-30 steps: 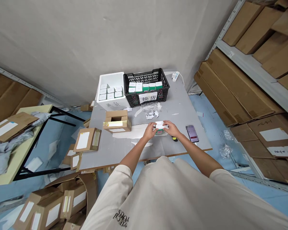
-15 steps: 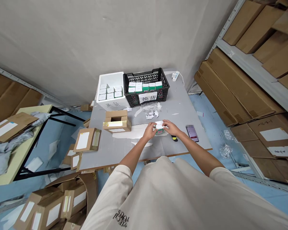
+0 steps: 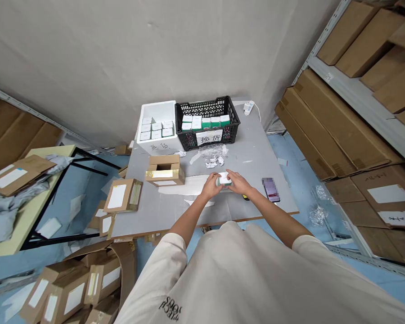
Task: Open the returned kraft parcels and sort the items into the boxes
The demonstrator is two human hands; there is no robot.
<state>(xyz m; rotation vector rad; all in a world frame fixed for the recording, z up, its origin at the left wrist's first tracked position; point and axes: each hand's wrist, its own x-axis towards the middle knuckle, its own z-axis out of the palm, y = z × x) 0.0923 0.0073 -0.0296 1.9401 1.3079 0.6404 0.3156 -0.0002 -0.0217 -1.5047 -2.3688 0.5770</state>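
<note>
A small white and green box [image 3: 224, 179] rests on the grey table [image 3: 168, 207] between my hands. My left hand [image 3: 211, 185] grips its left side with curled fingers. From the right, my right hand [image 3: 238, 182] lies over the box with its fingers pressed on the top. An open brown carton [image 3: 164, 170] stands to the left of my hands. Behind them are a black crate [image 3: 207, 120] and a white foam box [image 3: 157, 126], both holding several similar small boxes.
A phone [image 3: 270, 188] and a small dark item [image 3: 245, 196] lie right of my hands. Crumpled wrappers [image 3: 214, 157] sit before the crate. Labelled cartons [image 3: 122, 195] lie at the table's left edge and on the floor. Shelves of brown cartons [image 3: 340, 117] stand at the right.
My right hand has slid left over the top of the small box, covering more of it. My left hand stays on its left side.
</note>
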